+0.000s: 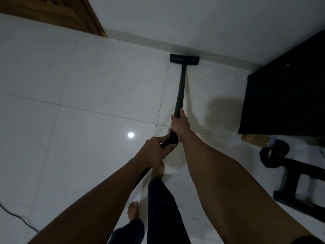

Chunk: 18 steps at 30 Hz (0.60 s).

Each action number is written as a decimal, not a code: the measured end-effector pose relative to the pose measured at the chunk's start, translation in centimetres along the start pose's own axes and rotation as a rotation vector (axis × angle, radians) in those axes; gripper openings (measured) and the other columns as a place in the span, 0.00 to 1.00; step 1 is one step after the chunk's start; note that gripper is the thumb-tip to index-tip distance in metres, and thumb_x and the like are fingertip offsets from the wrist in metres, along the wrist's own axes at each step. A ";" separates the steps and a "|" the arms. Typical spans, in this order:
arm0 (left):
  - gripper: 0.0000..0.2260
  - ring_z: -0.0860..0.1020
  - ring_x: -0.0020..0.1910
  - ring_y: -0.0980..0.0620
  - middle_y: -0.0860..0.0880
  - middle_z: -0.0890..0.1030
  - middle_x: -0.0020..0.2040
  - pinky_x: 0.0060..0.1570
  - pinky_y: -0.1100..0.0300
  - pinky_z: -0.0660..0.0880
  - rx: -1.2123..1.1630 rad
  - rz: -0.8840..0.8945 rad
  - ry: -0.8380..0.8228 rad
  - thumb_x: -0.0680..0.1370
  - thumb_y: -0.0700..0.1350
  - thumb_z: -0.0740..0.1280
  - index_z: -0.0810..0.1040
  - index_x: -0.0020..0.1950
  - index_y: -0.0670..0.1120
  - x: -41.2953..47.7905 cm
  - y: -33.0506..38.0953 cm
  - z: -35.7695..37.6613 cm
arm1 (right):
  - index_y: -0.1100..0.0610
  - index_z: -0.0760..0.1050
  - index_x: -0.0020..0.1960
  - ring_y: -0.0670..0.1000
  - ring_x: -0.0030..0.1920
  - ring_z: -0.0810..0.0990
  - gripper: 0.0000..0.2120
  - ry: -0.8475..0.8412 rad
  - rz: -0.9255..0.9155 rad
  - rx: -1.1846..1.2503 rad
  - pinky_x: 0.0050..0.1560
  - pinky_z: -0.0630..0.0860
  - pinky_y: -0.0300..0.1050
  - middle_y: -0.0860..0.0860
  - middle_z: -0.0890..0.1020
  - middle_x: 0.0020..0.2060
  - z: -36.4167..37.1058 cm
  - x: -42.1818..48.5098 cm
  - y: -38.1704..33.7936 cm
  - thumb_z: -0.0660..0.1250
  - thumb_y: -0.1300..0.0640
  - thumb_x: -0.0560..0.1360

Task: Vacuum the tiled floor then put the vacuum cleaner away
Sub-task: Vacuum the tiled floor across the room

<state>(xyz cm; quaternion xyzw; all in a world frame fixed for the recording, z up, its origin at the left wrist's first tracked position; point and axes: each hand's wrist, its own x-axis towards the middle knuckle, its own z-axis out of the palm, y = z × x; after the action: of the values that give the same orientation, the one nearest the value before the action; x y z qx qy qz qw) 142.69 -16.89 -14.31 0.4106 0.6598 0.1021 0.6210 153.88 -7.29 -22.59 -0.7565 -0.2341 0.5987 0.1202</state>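
Gripping black vacuum wand (181,88), left hand (154,152) behind right hand (180,125), nozzle (184,59) at skirting (140,42).

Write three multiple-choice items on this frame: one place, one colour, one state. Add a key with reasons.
1. Where is the floor head?
A. mid-floor
B. against the wall base
C. under the stool

2. What colour is the wand?
A. black
B. white
C. red

3. What is the right hand doing?
A. hanging free
B. resting flat on the cabinet
C. gripping the wand

Key:
1 B: the head's far edge meets the wall base.
2 A: the tube is black along its whole length.
3 C: the fingers wrap round the wand's near end.
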 end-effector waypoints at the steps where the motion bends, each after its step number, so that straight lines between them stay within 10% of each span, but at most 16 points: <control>1: 0.24 0.71 0.19 0.62 0.54 0.78 0.31 0.22 0.71 0.68 0.003 0.007 -0.004 0.79 0.53 0.69 0.70 0.75 0.54 -0.5 -0.1 0.1 | 0.40 0.52 0.82 0.50 0.31 0.77 0.30 0.007 -0.002 -0.009 0.36 0.79 0.44 0.54 0.81 0.54 0.0 -0.5 0.4 0.60 0.53 0.84; 18: 0.24 0.76 0.27 0.64 0.55 0.78 0.37 0.28 0.73 0.71 0.208 0.198 -0.059 0.80 0.56 0.66 0.70 0.75 0.51 -20.1 -12.7 6.3 | 0.40 0.55 0.82 0.52 0.34 0.77 0.29 0.060 -0.181 0.070 0.37 0.80 0.47 0.56 0.77 0.49 1.1 -18.9 17.4 0.61 0.52 0.85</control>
<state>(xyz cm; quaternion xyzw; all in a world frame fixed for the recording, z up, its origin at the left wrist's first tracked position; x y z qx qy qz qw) 140.96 -40.85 -8.98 0.5385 0.6047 0.0819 0.5811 153.18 -31.76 -14.87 -0.7451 -0.2767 0.5703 0.2072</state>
